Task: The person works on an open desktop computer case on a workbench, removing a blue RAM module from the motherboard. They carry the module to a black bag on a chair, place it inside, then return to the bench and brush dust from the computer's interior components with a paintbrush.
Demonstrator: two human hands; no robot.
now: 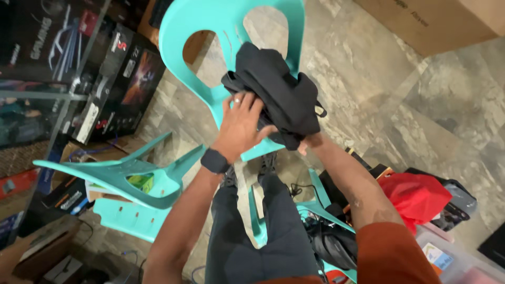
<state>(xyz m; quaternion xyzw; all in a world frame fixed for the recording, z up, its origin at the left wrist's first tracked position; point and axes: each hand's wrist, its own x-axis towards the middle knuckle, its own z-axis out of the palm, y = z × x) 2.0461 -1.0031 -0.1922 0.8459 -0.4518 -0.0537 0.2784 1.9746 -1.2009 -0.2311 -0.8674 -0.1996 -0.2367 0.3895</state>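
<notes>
A bundled black garment [276, 92] is held up in front of a turquoise plastic chair [221, 31]. My left hand [241, 123], with a ring and a dark wrist watch, presses flat on the garment's lower left side. The bundle hides most of my right hand [307, 142], which grips the cloth from underneath at its lower right. My legs in dark trousers [263, 231] show below, between the chairs.
A second turquoise chair [126, 179] lies tipped at the left. Dark printed boxes [105, 73] are stacked at the far left. A red bag [415, 194], cables and a clear bin [457, 260] sit at the right on the stone-tile floor. A cardboard box [421, 21] stands top right.
</notes>
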